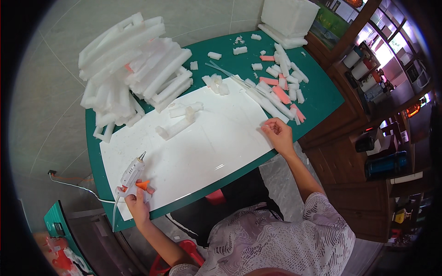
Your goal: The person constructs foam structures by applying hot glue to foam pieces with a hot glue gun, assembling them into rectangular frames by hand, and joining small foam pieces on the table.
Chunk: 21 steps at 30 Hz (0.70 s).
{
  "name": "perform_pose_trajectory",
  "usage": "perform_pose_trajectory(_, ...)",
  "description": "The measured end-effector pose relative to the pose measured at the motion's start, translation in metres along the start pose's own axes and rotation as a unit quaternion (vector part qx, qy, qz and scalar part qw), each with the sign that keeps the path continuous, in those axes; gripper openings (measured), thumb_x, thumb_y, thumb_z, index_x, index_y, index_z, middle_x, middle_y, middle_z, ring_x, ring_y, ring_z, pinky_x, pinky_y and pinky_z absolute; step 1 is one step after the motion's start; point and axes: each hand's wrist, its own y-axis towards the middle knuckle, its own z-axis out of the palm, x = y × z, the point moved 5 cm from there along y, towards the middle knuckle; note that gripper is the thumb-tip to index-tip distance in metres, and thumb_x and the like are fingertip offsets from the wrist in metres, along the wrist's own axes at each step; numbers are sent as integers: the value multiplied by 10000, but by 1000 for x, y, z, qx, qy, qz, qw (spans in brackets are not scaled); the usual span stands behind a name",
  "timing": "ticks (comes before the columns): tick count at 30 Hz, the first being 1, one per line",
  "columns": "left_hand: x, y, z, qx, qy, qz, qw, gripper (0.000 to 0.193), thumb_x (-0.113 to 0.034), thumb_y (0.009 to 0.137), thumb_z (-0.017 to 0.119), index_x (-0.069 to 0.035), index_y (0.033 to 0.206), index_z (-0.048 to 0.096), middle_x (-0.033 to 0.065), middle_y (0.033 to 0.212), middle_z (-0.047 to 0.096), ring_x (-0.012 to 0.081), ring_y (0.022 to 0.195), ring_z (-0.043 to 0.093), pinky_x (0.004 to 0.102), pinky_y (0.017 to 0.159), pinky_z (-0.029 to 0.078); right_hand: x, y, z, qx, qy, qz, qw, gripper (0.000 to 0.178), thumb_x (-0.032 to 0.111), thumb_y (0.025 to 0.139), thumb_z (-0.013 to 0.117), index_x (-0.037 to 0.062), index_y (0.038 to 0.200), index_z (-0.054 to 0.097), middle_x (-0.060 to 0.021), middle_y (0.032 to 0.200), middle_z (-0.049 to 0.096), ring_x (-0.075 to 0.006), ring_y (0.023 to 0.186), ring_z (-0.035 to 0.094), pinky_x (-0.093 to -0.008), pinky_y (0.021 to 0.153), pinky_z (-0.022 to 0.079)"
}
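My left hand [139, 205] is closed around a white hot glue gun [132, 172] with an orange trigger, its metal nozzle pointing up over the white board [221, 152]. At the board's right edge, my right hand [279, 135] has its fingertips pinched together. Something small and pale may be between them; I cannot make it out. Between the hands, farther back, lies a joined piece of white foam strips [177, 129] with a short block upright on it. Another foam strip [186, 109] lies just behind. Small foam blocks [215, 85] sit at the board's far edge.
A tall pile of white foam frames [133, 64] fills the green table's [322, 94] back left. Long translucent sticks [251, 85], foam offcuts and pink pieces [281, 94] lie at the right. Foam sheets [287, 20] stand behind. A white cord [90, 189] runs in from the wall.
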Motion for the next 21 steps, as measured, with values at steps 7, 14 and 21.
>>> perform_pose_trajectory(7,0,0,-1,2,14,3,1000,339,-153,961,577,40,1218,471,116,1144,564,213,752,602,395,729,511,-2,0,0,14,-1,8,1000,135,102,900,605,-22,888,656,-27,713,650,-81,669,584,-233,633,467)
perform_pose_trajectory(14,-1,0,-2,-4,27,-5,1000,320,-159,959,580,54,1181,492,119,1095,571,219,747,599,393,724,507,2,-1,-2,27,-15,17,999,185,114,940,562,-23,850,647,-13,617,591,-64,543,519,-221,512,407)
perform_pose_trajectory(21,2,1,-5,1,15,-7,1000,329,-163,957,588,51,1186,488,117,1101,567,217,750,600,391,725,506,0,0,0,44,49,37,997,223,117,974,543,-15,816,630,1,600,565,-45,509,490,-203,465,388)
